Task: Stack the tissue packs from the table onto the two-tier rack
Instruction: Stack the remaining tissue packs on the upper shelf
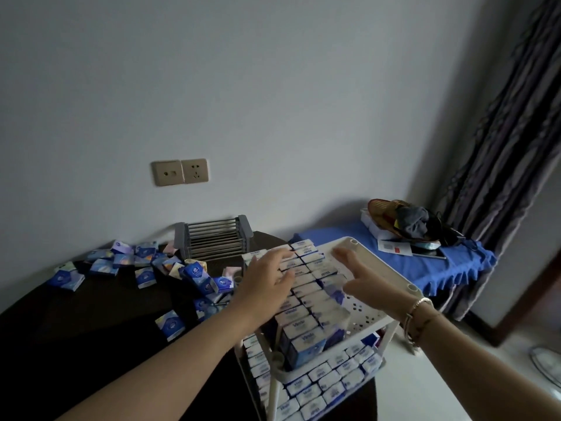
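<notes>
A white two-tier rack (403,285) stands at the right end of the dark table (91,323). Its top tier carries two rows of blue and white tissue packs (306,314) standing on edge, and its lower tier (328,381) is packed with more. My left hand (267,279) lies flat with straight fingers on the left row. Just right of the rows, my right hand (358,275) hovers with spread fingers and holds nothing. Several loose tissue packs (145,265) lie scattered over the table on the left.
A grey slatted metal rack (212,238) stands at the back of the table by the wall. Right of it is a blue-covered surface (455,265) with clothes and papers (406,223). A striped curtain (498,153) hangs at the far right.
</notes>
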